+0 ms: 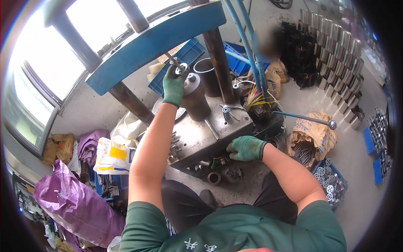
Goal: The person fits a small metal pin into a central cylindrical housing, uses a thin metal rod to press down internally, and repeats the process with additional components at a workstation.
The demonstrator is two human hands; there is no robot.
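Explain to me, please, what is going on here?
A person is at a blue-beamed machine. The gloved left hand is at a pale ring near the top of a steel cylinder; its exact grip is hidden. The gloved right hand, loosely curled, is near the front edge of the metal table.

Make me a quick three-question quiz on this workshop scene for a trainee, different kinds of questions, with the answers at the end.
1. True or false: the right hand is touching the blue beam.

2. What colour is the glove on the left hand?
A: red
B: green
C: white

3. Fill in the blank: the large sack on the floor at the person's left is ____ in colour.

Key:
1. False; it is near the front edge of the metal table.
2. B
3. Purple
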